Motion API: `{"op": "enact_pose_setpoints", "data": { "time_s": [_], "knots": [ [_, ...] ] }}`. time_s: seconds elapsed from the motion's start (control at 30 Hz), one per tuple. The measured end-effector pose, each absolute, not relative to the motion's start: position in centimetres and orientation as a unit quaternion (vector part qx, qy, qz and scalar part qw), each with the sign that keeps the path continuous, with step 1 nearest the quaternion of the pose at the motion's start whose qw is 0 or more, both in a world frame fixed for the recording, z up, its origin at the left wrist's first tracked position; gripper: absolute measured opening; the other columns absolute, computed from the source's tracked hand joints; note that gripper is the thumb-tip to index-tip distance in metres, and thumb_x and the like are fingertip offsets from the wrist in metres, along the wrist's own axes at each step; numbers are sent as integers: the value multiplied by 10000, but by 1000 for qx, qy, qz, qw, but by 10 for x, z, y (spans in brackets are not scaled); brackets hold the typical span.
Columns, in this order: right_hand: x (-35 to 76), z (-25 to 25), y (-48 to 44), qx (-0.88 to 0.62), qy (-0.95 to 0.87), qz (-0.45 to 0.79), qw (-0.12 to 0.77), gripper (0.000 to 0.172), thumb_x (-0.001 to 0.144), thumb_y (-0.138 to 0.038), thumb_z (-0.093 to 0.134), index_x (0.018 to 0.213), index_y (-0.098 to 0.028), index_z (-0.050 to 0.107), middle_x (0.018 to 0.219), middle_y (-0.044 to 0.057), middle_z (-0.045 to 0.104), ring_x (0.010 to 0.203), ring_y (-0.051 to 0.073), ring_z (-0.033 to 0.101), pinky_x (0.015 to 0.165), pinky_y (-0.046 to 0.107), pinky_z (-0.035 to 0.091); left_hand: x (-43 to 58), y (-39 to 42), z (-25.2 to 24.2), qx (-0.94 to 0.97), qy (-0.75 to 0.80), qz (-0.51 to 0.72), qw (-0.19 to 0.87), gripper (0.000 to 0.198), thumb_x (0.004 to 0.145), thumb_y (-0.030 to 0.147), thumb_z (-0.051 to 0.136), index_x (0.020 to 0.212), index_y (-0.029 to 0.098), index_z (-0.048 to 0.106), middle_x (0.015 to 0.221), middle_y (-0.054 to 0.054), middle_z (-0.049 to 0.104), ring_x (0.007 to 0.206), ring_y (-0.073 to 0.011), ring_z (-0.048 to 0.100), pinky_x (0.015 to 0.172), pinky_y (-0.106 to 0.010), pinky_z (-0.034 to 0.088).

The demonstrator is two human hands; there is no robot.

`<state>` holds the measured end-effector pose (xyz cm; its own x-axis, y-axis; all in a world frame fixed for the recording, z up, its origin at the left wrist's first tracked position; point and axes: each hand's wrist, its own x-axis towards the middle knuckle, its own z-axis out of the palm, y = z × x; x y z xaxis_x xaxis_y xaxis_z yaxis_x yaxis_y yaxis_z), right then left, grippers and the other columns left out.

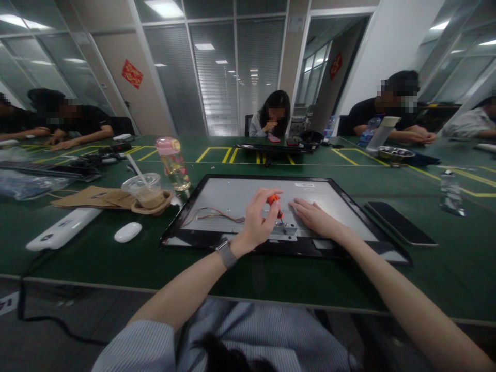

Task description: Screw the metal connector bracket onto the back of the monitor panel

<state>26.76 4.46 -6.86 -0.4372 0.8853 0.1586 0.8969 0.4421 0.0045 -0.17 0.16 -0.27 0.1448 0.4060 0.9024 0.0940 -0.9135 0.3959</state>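
The left hand (256, 219) is closed round an orange screwdriver (273, 200), held upright at frame centre over a small metal bracket (287, 229). Just right of it, the right hand (315, 217) lies flat and empty on the black-framed panel (232, 194). A phone (399, 223) lies further right, and a white mouse (127, 232) lies to the left.

head-worn view, forward-down, close over table (96, 258)

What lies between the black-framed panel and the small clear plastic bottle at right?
A flat black smartphone on the green table, close beside the black-framed panel; seen in the head view.
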Motion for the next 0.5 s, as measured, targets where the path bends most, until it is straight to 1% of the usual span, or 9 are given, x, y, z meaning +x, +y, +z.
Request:
{"op": "enact_pose_setpoints", "data": {
  "time_s": [0.3, 0.5],
  "knots": [
    [266, -70, 45, -532, -843, -42, 71, 540, 1092, -276, 303, 1590, -216, 502, 1621, 206, 527, 1446, 337, 563, 1146, 588, 491, -1, 1, -3, 745, 165, 634, 128, 206, 1097, 275, 476, 1191, 185, 636, 1006, -60, 673, 888, -173, 654, 810, -312, 552],
    [266, -68, 44, -537, -841, -31, 62, 552, 1094, -271, 275, 1596, -191, 491, 1639, 214, 504, 1473, 337, 538, 1164, 593, 473, -2, 2, -4, 741, 149, 641, 136, 196, 1092, 257, 482, 1182, 183, 639, 1000, -59, 669, 892, -172, 656, 806, -313, 555]
  ]
}}
